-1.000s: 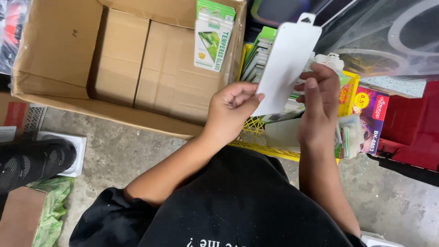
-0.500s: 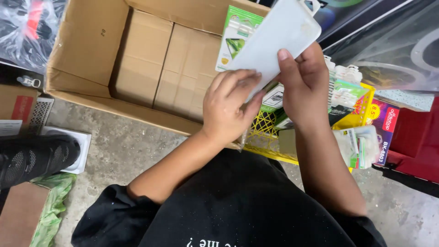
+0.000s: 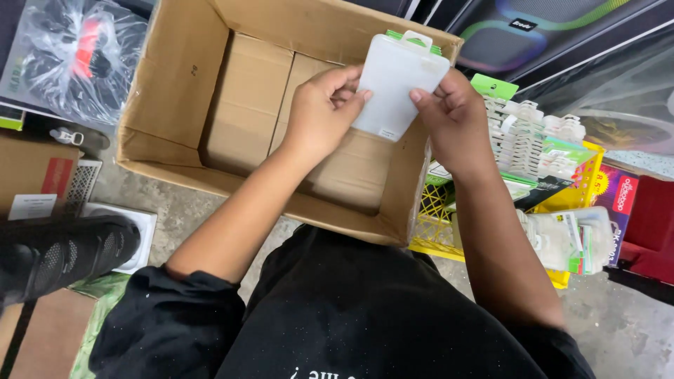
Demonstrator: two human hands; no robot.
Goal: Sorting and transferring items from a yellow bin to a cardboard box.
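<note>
My left hand [image 3: 324, 112] and my right hand [image 3: 453, 116] both hold a flat white plastic package [image 3: 399, 84] with a hang tab at its top. I hold it over the right end of a large open cardboard box [image 3: 175, 91]. The left hand pinches the package's left edge, the right hand its right edge. Inside the box lie smaller plain brown cartons [image 3: 246, 105]. A green edge of another pack [image 3: 393, 35] shows just behind the white package.
A yellow plastic crate [image 3: 439, 224] right of the box holds several white and green hanging packs [image 3: 526, 137]. A bagged item [image 3: 74, 56] lies at the upper left. A black shoe [image 3: 56, 256] rests at the left on the concrete floor [image 3: 618, 330].
Both hands have carried the white package leftward from above the yellow crate to over the cardboard box. The view has shifted so the box sits more centrally.
</note>
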